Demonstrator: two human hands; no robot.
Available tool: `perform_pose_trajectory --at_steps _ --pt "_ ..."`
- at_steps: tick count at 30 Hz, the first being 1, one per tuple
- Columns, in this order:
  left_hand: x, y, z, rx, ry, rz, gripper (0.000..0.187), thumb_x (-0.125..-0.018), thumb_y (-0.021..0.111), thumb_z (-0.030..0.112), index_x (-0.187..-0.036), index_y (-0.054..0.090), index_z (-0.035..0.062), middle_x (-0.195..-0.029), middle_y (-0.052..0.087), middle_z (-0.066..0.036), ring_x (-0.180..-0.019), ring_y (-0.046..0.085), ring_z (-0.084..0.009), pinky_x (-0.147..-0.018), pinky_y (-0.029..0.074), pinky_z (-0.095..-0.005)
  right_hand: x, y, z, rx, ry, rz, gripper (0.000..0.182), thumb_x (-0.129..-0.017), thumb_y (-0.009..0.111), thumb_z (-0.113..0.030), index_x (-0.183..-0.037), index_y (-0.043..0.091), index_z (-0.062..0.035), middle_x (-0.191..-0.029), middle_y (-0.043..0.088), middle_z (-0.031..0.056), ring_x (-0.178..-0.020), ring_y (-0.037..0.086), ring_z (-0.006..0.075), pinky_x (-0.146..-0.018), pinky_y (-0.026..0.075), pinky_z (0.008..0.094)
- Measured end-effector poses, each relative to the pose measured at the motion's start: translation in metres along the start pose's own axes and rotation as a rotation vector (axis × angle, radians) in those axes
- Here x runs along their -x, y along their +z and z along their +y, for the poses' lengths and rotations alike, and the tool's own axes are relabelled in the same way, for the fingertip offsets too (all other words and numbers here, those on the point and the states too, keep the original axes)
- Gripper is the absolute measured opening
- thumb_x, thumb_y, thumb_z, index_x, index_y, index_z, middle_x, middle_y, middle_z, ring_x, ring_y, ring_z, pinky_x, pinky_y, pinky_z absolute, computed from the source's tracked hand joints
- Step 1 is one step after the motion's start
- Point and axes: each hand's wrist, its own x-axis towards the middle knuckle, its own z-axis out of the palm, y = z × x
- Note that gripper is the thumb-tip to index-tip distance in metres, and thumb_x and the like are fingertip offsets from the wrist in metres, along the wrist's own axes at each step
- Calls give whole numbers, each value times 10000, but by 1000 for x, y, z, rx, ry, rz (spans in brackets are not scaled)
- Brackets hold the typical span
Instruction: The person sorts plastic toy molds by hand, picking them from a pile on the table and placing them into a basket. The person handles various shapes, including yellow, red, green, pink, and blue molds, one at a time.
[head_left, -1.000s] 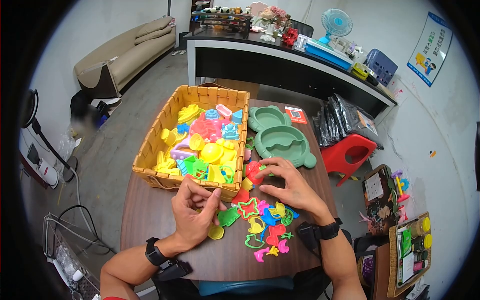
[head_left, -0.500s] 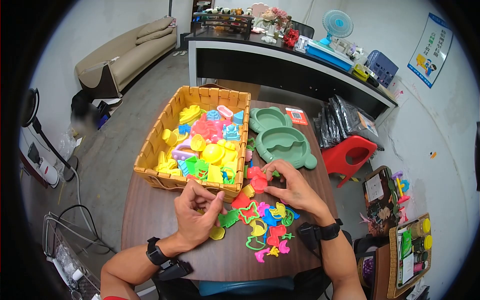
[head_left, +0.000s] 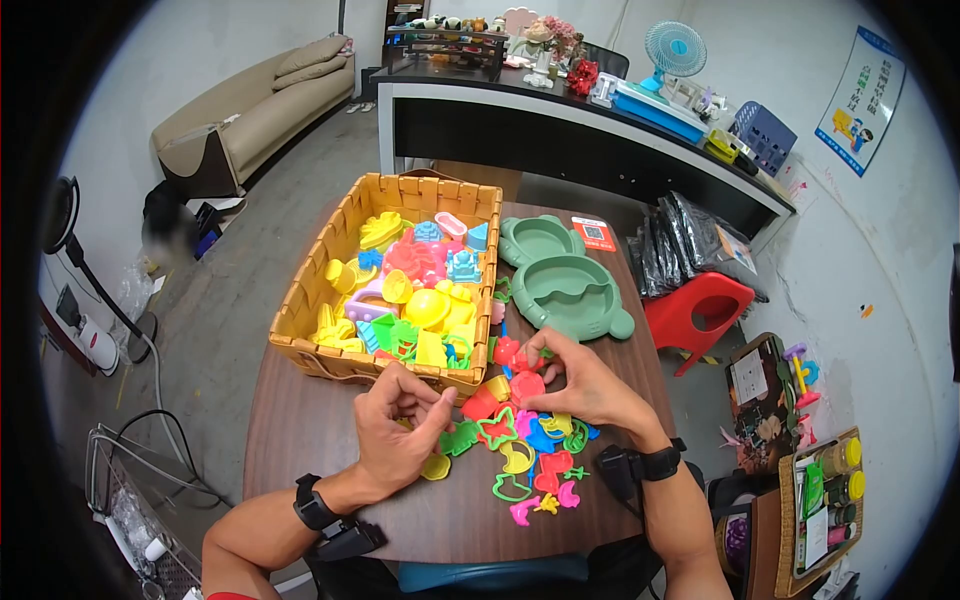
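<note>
My right hand [head_left: 590, 385] is over the pile, thumb and finger closed at a round red plastic mould [head_left: 527, 388]. Behind that piece lies another red mould [head_left: 507, 351]. My left hand [head_left: 398, 425] is curled near the basket's front corner; a bit of yellow shows by its fingers, but what they hold, if anything, is hidden. Close to it lie a green mould [head_left: 460, 438] and a yellow one [head_left: 436, 467]. Between my hands spread several small cutters, among them a green butterfly outline [head_left: 497, 427], a yellow crescent [head_left: 517, 457] and a red shape [head_left: 552, 470].
A woven basket [head_left: 290, 325] full of colourful plastic toys stands on the wooden table [head_left: 330, 440]. Green divided plates [head_left: 568, 292] and a red-white card [head_left: 593, 233] lie behind the pile. A red stool [head_left: 697, 312] with packaged bags stands right of the table.
My right hand has shifted slightly toward me, and the round red mould has moved nearer and a little right with it. My left hand has barely moved.
</note>
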Motion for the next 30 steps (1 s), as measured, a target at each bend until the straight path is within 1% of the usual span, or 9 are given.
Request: perform_pose_trajectory --at_steps 1,3,7,9,13,16,17,20,30 --pt "0 0 0 4 -2 -4 251 -1114 842 8 -1024 609 14 -763 790 -52 -585 700 -44 -501 489 -217 -1 2 4 0 0 0 495 -925 1002 -115 -1237 618 -90 -1309 683 6 -1123 623 112 -934 550 307" --pt "-1 0 2 2 6 -6 251 -1112 844 7 -1019 611 15 -762 790 -49 -582 697 -43 -502 487 -217 -4 5 14 111 -205 -8 512 -919 990 -97 -1269 615 -83 -1228 639 11 -1095 628 141 -907 585 327" --pt "0 -4 -7 -61 38 -49 270 -1135 829 51 -1051 573 43 -793 771 -56 -626 737 -80 -473 524 -231 -1 3 3 173 -223 -21 506 -941 985 -102 -1287 615 -87 -1249 639 13 -1090 626 107 -899 579 308" --pt "1 -4 -11 -71 50 -72 267 -1133 834 50 -1051 580 42 -799 778 -58 -629 738 -79 -485 524 -229 5 2 -21 -6 20 5 491 -962 982 -109 -1293 619 -92 -1283 640 18 -1104 624 78 -898 568 282" --pt "-2 -1 -9 -132 52 -182 216 -1112 859 35 -1120 644 12 -835 812 -66 -641 745 -69 -539 536 -231 0 4 7 -127 -185 59 490 -965 984 -101 -1281 610 -96 -1330 656 25 -1147 644 74 -912 560 263" --pt "-4 1 4 -157 53 -255 242 -1090 877 19 -1244 694 -16 -880 844 -71 -648 751 -66 -572 549 -238 4 2 10 -298 -221 -54 514 -953 993 -89 -1277 594 -105 -1386 670 40 -1222 651 83 -926 564 256" --pt "-4 5 2 -82 32 -264 328 -1039 936 53 -1322 775 13 -937 892 -50 -611 644 -10 -547 483 -247 4 2 12 -325 -229 -135 522 -951 995 -88 -1280 590 -107 -1424 666 52 -1254 645 89 -941 567 258" --pt "-5 5 2 -108 86 -341 404 -1029 947 73 -1397 788 23 -956 903 -55 -610 648 -22 -547 491 -255 6 0 7 -339 -203 -282 536 -949 1004 -97 -1289 590 -111 -1513 640 75 -1300 621 98 -981 569 267" --pt "-5 3 -7 -132 153 -392 360 -1028 946 70 -1360 812 39 -898 863 -43 -625 657 -47 -566 510 -264 6 2 4 -299 -232 -410 545 -938 1029 -118 -1288 612 -129 -1503 622 42 -1245 614 83 -959 558 268"
